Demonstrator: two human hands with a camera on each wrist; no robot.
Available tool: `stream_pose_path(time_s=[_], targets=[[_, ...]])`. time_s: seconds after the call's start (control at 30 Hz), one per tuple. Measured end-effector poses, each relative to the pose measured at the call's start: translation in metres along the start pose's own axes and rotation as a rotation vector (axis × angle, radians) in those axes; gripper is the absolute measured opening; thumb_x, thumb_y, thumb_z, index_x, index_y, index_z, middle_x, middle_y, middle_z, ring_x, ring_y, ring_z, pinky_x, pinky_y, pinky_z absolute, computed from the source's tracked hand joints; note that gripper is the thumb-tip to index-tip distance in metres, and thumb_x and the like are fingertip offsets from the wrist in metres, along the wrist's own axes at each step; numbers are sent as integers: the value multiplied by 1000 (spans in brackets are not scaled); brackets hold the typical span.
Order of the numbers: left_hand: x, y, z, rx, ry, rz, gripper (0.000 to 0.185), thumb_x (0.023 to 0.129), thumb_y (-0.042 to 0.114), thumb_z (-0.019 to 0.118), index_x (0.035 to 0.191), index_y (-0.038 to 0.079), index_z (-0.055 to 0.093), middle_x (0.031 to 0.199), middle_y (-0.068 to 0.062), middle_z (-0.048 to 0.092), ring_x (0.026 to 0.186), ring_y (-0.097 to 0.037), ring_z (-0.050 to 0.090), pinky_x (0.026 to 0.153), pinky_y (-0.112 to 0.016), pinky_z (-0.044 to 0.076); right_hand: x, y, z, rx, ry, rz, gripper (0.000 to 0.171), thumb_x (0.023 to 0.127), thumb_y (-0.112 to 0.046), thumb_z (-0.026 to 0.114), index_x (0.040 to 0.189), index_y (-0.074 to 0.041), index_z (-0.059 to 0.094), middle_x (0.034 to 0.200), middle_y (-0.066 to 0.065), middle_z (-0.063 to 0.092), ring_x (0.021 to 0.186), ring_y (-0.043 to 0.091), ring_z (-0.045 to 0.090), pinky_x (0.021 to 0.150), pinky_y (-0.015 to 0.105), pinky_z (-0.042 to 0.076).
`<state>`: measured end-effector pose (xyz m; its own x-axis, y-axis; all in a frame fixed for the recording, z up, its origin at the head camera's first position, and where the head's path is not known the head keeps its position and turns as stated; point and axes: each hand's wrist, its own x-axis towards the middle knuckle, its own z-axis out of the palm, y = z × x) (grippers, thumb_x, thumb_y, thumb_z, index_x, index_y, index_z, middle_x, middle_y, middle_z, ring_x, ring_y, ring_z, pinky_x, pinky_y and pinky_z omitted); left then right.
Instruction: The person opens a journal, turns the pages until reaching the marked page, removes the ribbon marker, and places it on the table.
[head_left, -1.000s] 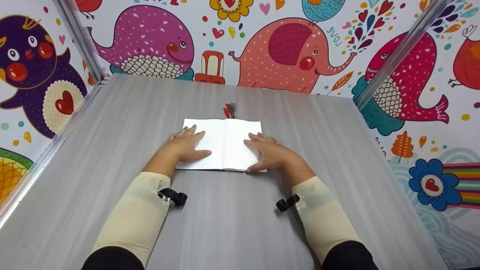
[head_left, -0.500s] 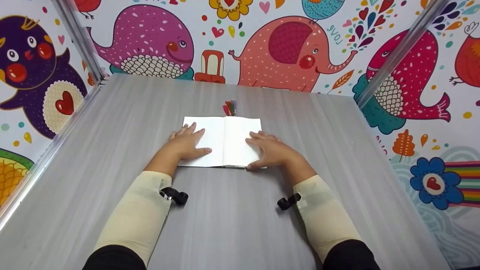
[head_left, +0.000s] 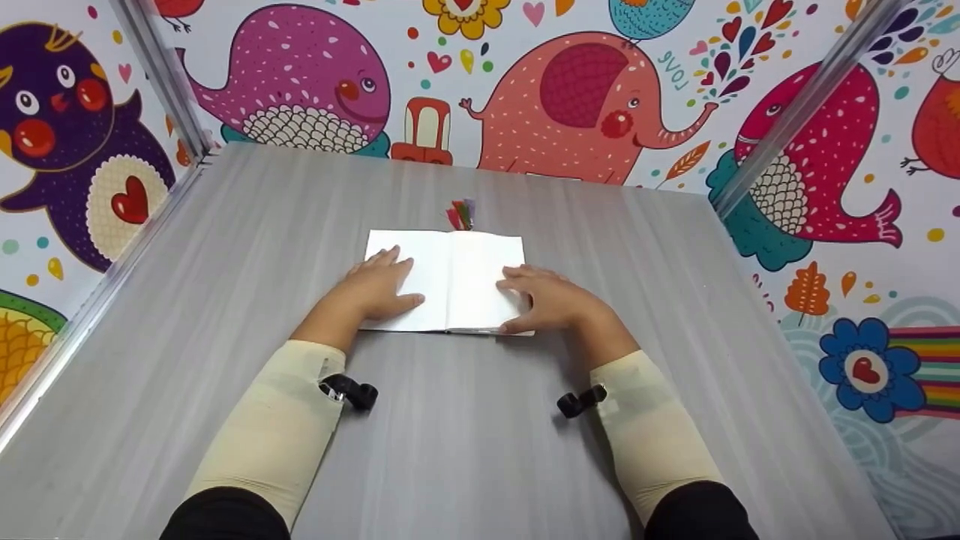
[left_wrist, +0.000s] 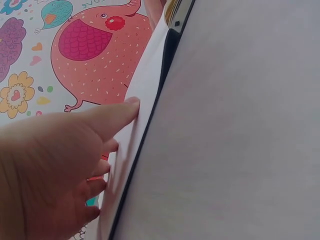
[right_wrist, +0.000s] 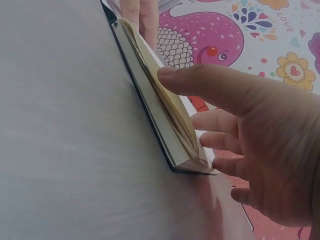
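Observation:
A notebook point(head_left: 472, 277) lies spread on the table, with blank white pages and a thin dark cover. My left hand point(head_left: 381, 290) rests on the left page, fingers spread and thumb pointing toward the fold. On the other side, my right hand point(head_left: 553, 300) is over the right page's outer part, its thumb at the near edge. In the right wrist view, the thick page block point(right_wrist: 155, 110) shows under my thumb, with yellowish sheets near its top. The left wrist view shows my thumb point(left_wrist: 117, 116) on the thin left side.
Red, green and purple tassels point(head_left: 460, 214) stick out past the notebook's far edge. The grey table point(head_left: 450, 450) is bounded by walls printed with cartoon animals point(head_left: 570, 112). Black wrist cameras point(head_left: 352, 392) project inward from both pale sleeves point(head_left: 262, 427).
The notebook sits slightly farther away than a second ago, with both hands along. My right fingers have shifted a little outward on the right page.

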<state>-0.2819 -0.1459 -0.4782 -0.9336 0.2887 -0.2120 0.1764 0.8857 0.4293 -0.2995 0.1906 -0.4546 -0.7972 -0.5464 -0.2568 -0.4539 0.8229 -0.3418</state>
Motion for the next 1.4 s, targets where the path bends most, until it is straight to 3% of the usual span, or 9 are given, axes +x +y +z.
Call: stream_pose_path(time_s=[0.17,0.37,0.6,0.83,1.07,1.4], targets=[[-3,8,0,-7,13,28,76,105,47,57,169,11,34,181,-16,15,169,-41,10,135,-65,11,0,-2,-2,17,44,-24,77,88,-56,77,156,-26,58,170,-2,47,162,27,36,132,57,30],[-1,17,5,4,24,39,78,106,54,53,169,13,34,181,-15,17,169,-41,12,136,-62,12,4,-4,-3,58,159,-51,70,89,-57,77,148,-20,66,158,3,60,152,28,51,128,53,39],[0,33,12,8,43,64,102,98,78,50,172,14,24,180,-16,19,168,-42,14,134,-67,13,8,-8,-2,89,310,-46,79,88,-61,81,152,-19,62,157,7,61,150,29,53,126,55,43],[-1,50,19,-14,81,87,125,84,89,59,175,19,8,181,-12,17,169,-39,16,134,-68,13,10,-14,0,69,418,-66,86,89,-59,82,158,-16,54,160,7,58,152,31,52,127,54,40],[-1,55,25,0,124,84,132,81,90,62,174,20,0,182,-12,15,168,-38,17,133,-68,14,11,-24,4,108,428,-12,92,91,-62,78,165,-23,42,167,6,50,156,31,47,128,57,38],[1,57,25,-5,170,66,129,84,83,67,174,20,-1,182,-12,15,168,-39,19,132,-69,18,10,-28,3,115,446,-6,90,93,-59,77,167,-24,40,172,7,42,160,31,40,130,57,35]])
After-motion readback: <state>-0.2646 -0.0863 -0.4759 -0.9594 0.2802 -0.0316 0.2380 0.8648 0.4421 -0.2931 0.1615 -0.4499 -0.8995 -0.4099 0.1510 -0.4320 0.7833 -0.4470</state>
